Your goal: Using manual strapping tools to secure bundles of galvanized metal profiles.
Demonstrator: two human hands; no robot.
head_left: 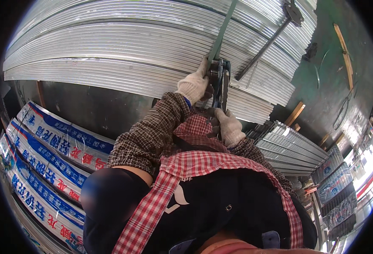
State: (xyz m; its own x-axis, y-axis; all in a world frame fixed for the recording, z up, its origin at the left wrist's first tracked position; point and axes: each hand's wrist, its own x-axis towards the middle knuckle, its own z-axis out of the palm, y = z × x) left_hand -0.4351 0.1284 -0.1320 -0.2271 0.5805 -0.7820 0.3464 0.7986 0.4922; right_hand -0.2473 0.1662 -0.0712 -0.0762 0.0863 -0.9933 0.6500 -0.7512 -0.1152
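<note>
Facing a broad stack of silvery metal strips [110, 48], lying side by side across the upper part of the view. Standing near a dark, greenish floor [328, 89], seen beyond the stack at right. Having, at lower left, long packs [47, 169] wrapped in white, blue and red printed film, and at right, a smaller metal bundle [292, 148]. Showing, farther right, a wooden strip [345, 55] on the floor. Wearing a red-and-white checked apron [146, 211] over a dark top [212, 203], with brown checked sleeves on both forearms. Seen ahead, slanting over the stack to the right of the work: a dark rod [263, 49] with a plate at its upper end. Running up across the strips, a flat green strap [223, 29]. Holding at the strap's lower end, near the stack's closest edge, a dark metal hand tool [220, 75]. Gripping the tool's left side with the left grip [193, 86], in a pale glove with one finger stretched up beside the strap. Closing the right grip [231, 129], similarly gloved, around the tool's lower end, with fingertips partly hidden.
</note>
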